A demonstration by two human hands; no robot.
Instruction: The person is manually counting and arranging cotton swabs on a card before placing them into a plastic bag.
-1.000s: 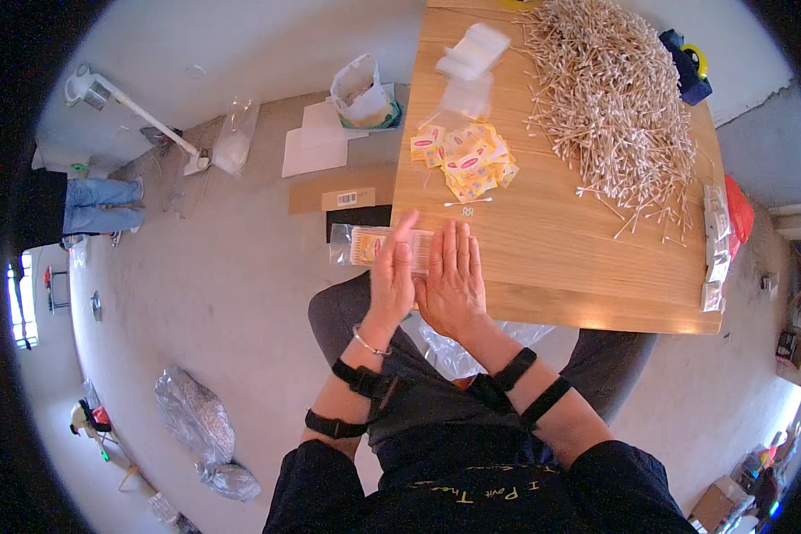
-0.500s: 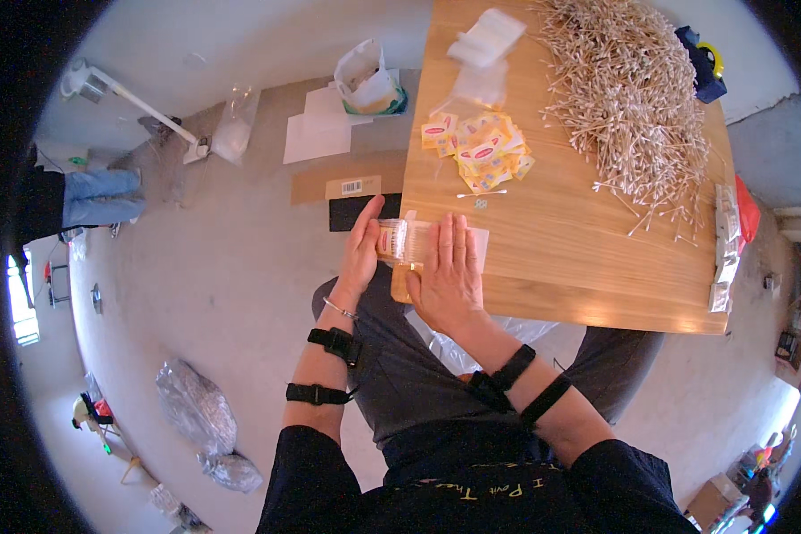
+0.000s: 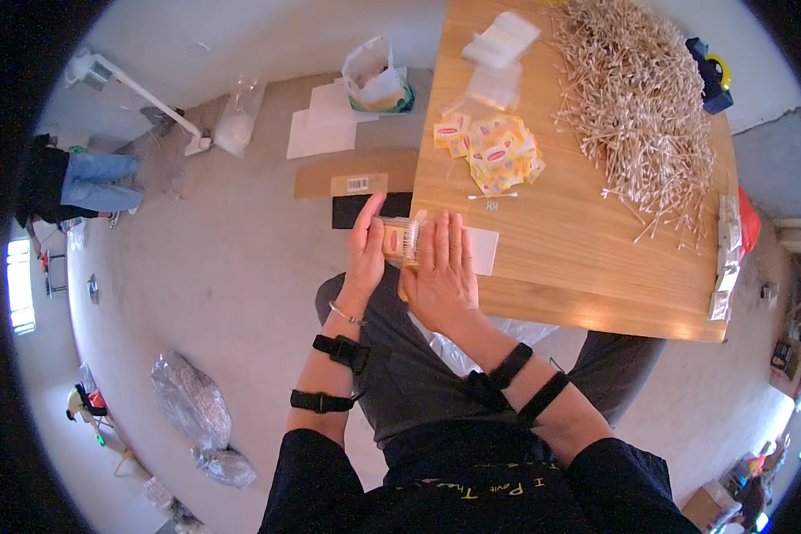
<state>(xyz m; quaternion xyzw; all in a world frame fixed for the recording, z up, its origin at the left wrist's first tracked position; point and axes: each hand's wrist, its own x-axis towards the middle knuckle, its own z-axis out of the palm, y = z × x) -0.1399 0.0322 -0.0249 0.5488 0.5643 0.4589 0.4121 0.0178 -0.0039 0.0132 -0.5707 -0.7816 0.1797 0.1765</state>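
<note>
At the table's near left corner, my left hand (image 3: pixel 363 258) is closed around the side of a small clear pack of cotton swabs (image 3: pixel 395 240) with a yellow label card inside. The swabs show at the pack's right end, which faces my other hand. My right hand (image 3: pixel 442 280) lies flat with its fingers stretched out, just right of the pack, over a white card (image 3: pixel 483 251) whose right part sticks out. What lies under the palm is hidden. One loose cotton swab (image 3: pixel 492 196) rests farther back, below a heap of yellow printed cards (image 3: pixel 503 156).
A big pile of cotton swabs (image 3: pixel 636 98) covers the far right of the wooden table (image 3: pixel 587 276). Clear plastic bags (image 3: pixel 501 40) lie at the back left. Small packs (image 3: pixel 726 258) line the right edge. A white bag (image 3: pixel 374 76) and cardboard (image 3: pixel 307 178) are on the floor.
My right hand has slid left toward the pack, and the gap where swabs showed between them has narrowed. My left hand still holds the pack. The whole view has shifted slightly.
</note>
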